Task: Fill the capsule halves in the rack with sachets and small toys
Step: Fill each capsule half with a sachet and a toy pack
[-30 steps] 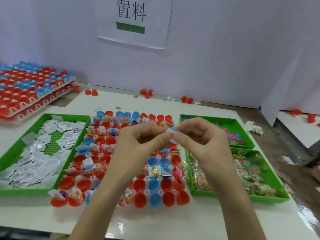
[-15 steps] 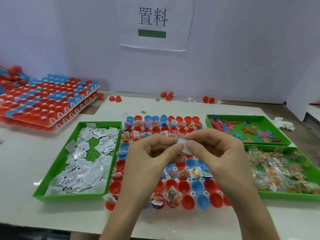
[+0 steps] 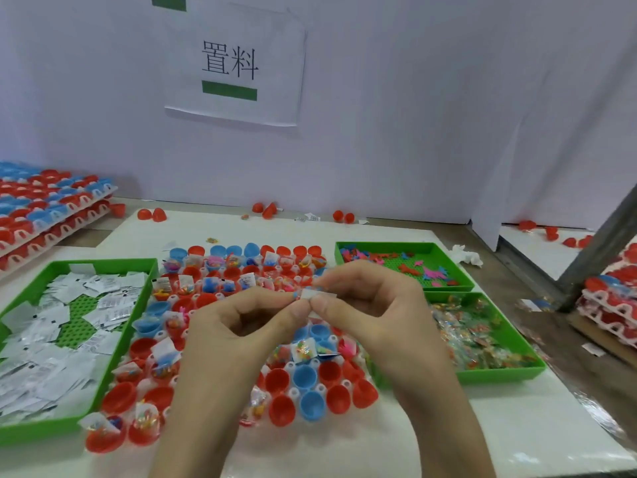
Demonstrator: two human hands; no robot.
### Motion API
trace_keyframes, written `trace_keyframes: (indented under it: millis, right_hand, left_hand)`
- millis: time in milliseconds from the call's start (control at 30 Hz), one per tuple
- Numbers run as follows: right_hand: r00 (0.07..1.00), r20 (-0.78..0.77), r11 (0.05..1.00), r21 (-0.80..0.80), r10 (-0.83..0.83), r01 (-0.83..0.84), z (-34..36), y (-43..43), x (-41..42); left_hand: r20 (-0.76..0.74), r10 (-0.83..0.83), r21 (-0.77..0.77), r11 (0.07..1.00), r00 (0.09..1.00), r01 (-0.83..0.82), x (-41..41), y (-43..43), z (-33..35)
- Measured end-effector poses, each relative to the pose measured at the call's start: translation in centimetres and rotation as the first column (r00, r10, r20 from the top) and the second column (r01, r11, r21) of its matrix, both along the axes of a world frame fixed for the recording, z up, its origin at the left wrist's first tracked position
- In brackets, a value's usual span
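Pinching a small white sachet btwn them, the left grip and right grip meet thumb to thumb; each has thumb + forefinger closed on the sachet, other fingers curled in. Sachet is held up over the middle rows of the rack, which sits centre of the white bench.

Rack carries red + blue halves, open side up. Halves in the back rows and down the left side hold sachets and bright bits; can't tell exactly what the bits are.

Left tray, green, just beside the rack, is heaped w/ white sachets. On the right, two more green trays sit one behind the other: far tray w/ flat pink, red + blue toys, near tray w/ clear packets of coloured pieces.

Further out: loose red shells along the back of the bench, crumpled tissue past the far tray, stacked racks of red + blue at far left, more at the right edge. Paper sign w/ a green bar on the wall behind
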State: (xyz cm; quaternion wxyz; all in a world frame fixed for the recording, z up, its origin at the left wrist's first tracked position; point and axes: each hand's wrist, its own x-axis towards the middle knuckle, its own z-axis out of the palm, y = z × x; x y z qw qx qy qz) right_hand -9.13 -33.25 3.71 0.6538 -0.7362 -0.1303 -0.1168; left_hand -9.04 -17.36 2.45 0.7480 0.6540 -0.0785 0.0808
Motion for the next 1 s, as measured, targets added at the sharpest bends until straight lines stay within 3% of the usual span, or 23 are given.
trace_keyframes:
  millis: [400, 600, 867, 1000]
  right_hand:
    - [0.993, 0.092, 0.991, 0.119, -0.070, 0.059, -1.1, -1.5, -3.9]
    - [0.988, 0.097, 0.993, 0.042, -0.118, 0.115, -1.9, -2.1, -3.4]
    - [0.992, 0.027, 0.972, -0.201, -0.120, 0.123, -4.5, -0.9, -2.3]
    - [0.997, -0.019, 0.978, -0.196, -0.079, 0.074, -5.2, -0.4, -2.1]
  left_hand:
    - [0.023, -0.038, -0.047, 0.998, 0.999, 0.039, -2.6, -2.9, -0.9]
    - [0.025, -0.058, 0.037, 0.998, 0.998, 0.057, -2.6, -2.2, -1.0]
    - [0.088, 0.103, 0.078, 0.991, 0.991, -0.110, -2.5, 1.1, -1.6]
    - [0.083, 0.091, 0.182, 0.978, 0.992, -0.105, -2.5, 2.2, -2.4]
